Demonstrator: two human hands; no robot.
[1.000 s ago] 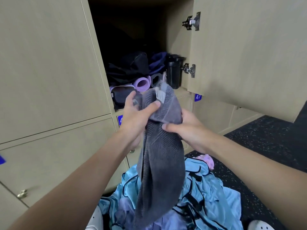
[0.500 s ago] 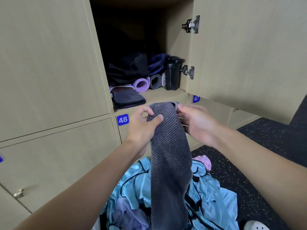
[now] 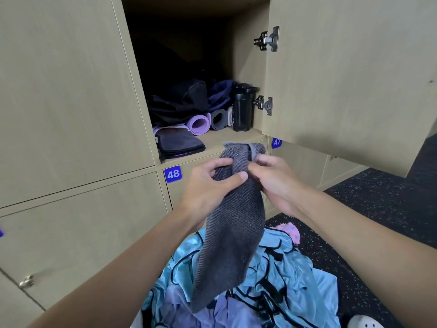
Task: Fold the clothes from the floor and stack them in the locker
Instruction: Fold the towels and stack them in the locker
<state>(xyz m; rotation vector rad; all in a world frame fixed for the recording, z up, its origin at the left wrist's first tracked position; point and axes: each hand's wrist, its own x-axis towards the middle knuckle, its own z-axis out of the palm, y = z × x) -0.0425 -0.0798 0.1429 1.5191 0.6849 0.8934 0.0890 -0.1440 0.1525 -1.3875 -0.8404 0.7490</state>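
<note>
The grey towel [image 3: 234, 223] hangs in a bunched, lengthwise drape, its top edge just right of the number plate 48 [image 3: 173, 174] and its tail falling well below the plate. A second ago the top rode higher, level with the shelf above the plate. It has since come down, and the two hands have drawn together on it. The left hand [image 3: 208, 185] grips the towel just right of the plate, thumb laid across the front. The right hand [image 3: 274, 181], further right, now pinches the hem at the top, where half a second ago its fingers lay loosely beside it.

I judge this to be the hunt for an edge or corner before spreading. No fold is made yet, so the towel's turn in the task is only beginning.

Below and right of the plate, a heap of light blue clothes [image 3: 283, 280] lies on the dark speckled floor [image 3: 366, 221] with a pink piece [image 3: 289, 229] at its far side (plenty still to fold). Directly above the plate the locker [image 3: 227, 138] stands open, its door [image 3: 343, 79] swung out to the upper right. Its shelf holds a folded dark item [image 3: 179, 143], a rolled purple mat [image 3: 198, 123], a grey roll [image 3: 218, 119] and a black bottle [image 3: 242, 107], with dark bags behind.
</note>
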